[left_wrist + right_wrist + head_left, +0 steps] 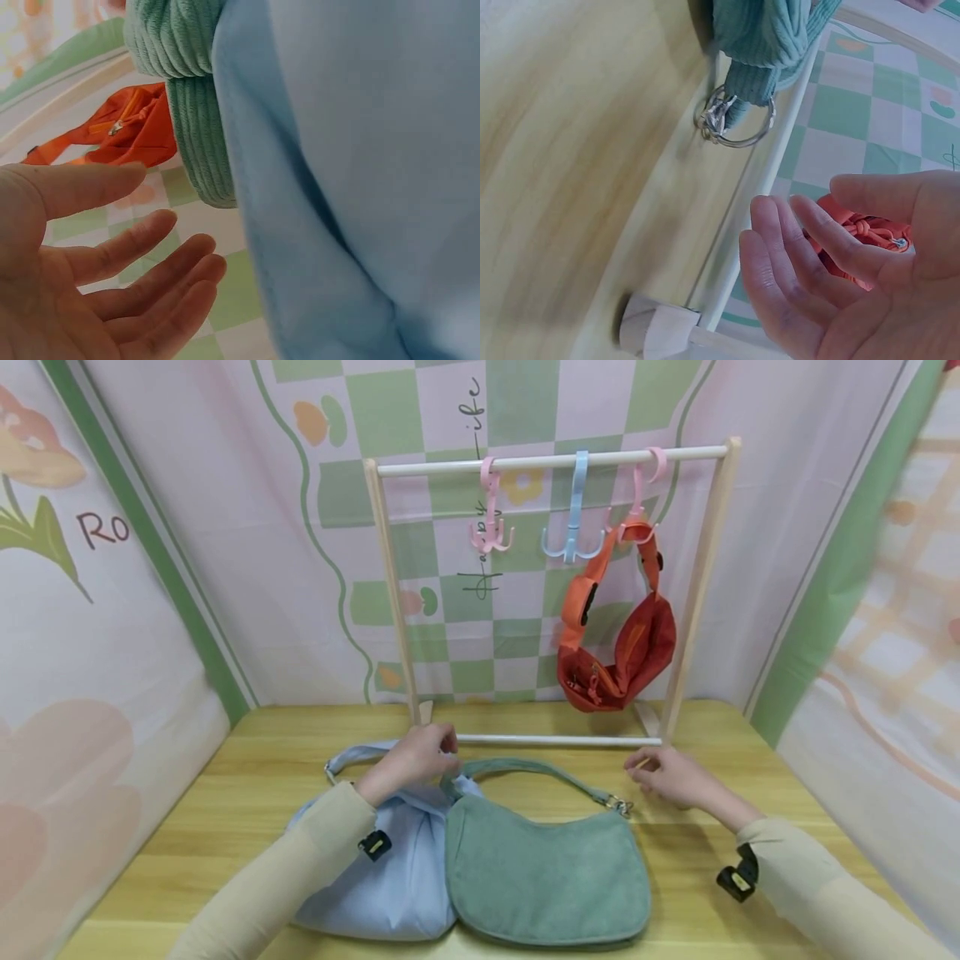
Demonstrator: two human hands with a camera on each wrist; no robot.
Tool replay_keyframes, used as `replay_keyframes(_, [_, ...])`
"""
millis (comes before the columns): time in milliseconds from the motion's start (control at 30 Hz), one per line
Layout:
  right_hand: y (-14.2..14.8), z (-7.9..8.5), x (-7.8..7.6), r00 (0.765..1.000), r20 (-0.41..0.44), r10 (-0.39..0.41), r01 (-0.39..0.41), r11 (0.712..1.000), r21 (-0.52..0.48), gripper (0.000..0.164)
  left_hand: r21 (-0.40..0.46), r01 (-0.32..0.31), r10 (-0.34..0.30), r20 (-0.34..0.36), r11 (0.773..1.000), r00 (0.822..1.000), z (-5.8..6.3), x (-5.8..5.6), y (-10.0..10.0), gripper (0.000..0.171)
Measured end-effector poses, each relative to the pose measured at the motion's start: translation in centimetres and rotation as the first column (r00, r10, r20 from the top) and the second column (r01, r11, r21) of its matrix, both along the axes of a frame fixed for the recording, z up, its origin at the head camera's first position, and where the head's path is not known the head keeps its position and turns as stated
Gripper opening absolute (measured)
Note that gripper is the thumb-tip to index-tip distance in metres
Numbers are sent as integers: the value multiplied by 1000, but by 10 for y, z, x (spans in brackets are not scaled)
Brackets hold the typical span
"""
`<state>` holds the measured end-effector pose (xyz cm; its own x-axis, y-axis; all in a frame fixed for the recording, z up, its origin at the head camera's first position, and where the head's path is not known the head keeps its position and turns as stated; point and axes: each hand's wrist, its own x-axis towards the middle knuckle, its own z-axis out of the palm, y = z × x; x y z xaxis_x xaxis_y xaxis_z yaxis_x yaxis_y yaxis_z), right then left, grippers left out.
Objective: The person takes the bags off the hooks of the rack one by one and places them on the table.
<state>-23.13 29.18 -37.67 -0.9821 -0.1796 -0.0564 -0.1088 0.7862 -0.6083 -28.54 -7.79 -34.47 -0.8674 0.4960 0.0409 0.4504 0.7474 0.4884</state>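
Observation:
A green corduroy shoulder bag [547,877] lies on the wooden table, its strap [525,766] arching behind it. Metal rings [739,124] join the strap to the bag's right end. Beside it on the left, partly under my forearm, is a light blue bag [408,868]. My left hand [420,754] hovers over the place where the two bags meet; in the left wrist view its fingers [161,274] are loosely bent around nothing. Just right of the rings is my right hand [671,775], its relaxed fingers [780,262] apart from the bag.
Behind the bags stands a rack with wooden posts [705,585] and a white top rail [442,468]. A pink hook [491,514], a blue hook [576,510] and another pink hook [637,493] hang from it. The right one carries an orange-red waist bag [648,643].

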Motion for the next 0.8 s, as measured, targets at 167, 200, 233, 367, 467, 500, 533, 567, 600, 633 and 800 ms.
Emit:
replay_keyframes(167, [3, 4, -1, 999, -39, 24, -24, 1000, 1, 29, 37, -10, 12, -37, 999, 999, 3, 1, 2, 9])
replay_keyframes(200, [5, 4, -1, 998, -56, 31, -31, 1000, 4, 28, 51, -11, 13, -39, 999, 999, 4, 1, 2, 9])
replay_keyframes(233, [6, 5, -2, 997, -74, 37, -37, 999, 7, 27, 63, -11, 14, -43, 998, 999, 4, 1, 3, 8])
replay_keyframes(367, [10, 7, -4, 987, -154, 56, -53, 998, 27, 24, 104, -20, 29, -85, 994, 996, 5, -2, 5, 13])
replay_keyframes(467, [11, 11, -5, 976, -209, 57, -49, 998, 41, 24, 139, -22, 42, -139, 990, 989, 7, -5, 7, 18])
replay_keyframes(500, [11, 12, -5, 973, -225, 55, -46, 998, 47, 23, 157, -18, 43, -154, 987, 987, 7, -5, 8, 19])
replay_keyframes(533, [11, 13, -5, 970, -239, 50, -39, 998, 51, 24, 174, -16, 45, -167, 985, 985, 8, -6, 8, 20])
replay_keyframes(567, [11, 14, -4, 967, -252, 43, -30, 998, 55, 24, 189, -19, 53, -173, 982, 984, 9, -6, 9, 21])
replay_keyframes(600, [11, 16, -4, 964, -263, 37, -23, 998, 58, 25, 206, -23, 60, -178, 978, 982, 10, -6, 10, 22])
replay_keyframes(633, [11, 17, -4, 962, -271, 30, -15, 998, 58, 25, 222, -26, 68, -184, 975, 981, 11, -6, 11, 22])
replay_keyframes(800, [11, 24, -3, 937, -349, 6, 22, 997, 77, 28, 305, -23, 98, -232, 952, 968, 15, -8, 16, 23])
